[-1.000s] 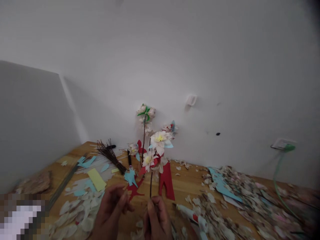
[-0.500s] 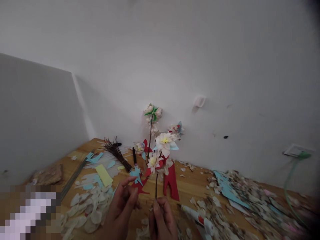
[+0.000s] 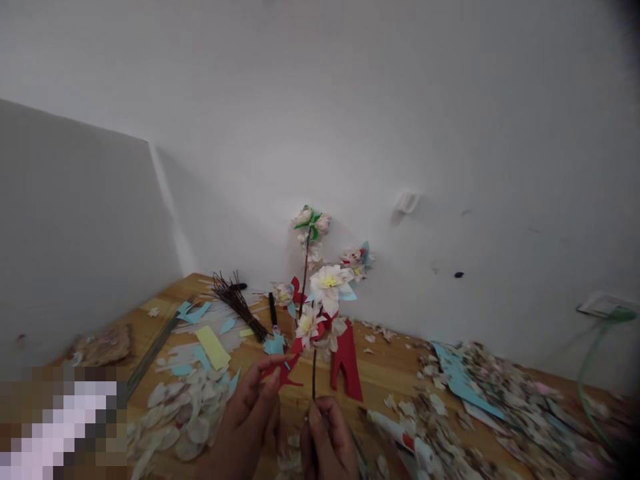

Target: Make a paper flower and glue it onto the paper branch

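My right hand pinches the lower end of a dark, thin stem. At its top is an artificial flower with white petals, a yellow centre and light blue and red leaf pieces; a smaller white bloom hangs just below. To the left, my left hand is raised with bent fingers slightly apart, clear of the stem, and I see nothing held in it. Behind the held spray, more artificial flowers on stems lean against the wall, one with green leaves. Cut red paper lies on the table beyond my hands.
Left lie loose pale petals, a yellow strip, blue scraps and a bundle of brown twigs. A glue tube is beside my right hand. Petal heaps cover the right side. The white wall rises behind.
The view has shifted slightly, so the background sits a little further right. My left hand has moved slightly, its thumb and forefinger a little higher. My right hand still grips the stem.
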`<state>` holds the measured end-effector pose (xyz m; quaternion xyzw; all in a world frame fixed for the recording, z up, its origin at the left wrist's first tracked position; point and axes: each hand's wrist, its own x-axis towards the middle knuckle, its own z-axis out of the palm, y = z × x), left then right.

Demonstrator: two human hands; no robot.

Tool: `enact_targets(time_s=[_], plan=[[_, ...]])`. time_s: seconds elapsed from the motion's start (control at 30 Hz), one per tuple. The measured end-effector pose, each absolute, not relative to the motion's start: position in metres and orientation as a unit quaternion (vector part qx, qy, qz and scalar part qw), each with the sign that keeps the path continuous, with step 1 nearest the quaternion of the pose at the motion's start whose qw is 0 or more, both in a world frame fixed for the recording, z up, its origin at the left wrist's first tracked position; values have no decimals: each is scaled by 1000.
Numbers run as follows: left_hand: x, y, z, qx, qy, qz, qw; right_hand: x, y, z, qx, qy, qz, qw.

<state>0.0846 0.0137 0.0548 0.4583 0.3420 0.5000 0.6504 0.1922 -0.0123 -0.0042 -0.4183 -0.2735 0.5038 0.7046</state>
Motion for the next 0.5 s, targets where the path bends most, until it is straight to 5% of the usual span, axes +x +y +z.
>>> enact_targets(time_s=[0.23, 0.5], plan=[[81, 20, 50, 496, 297, 565, 588, 196, -10, -15, -420, -281, 502, 702], [78, 20, 58, 513, 381, 494, 590, 185, -13, -3, -415, -257, 472, 734]])
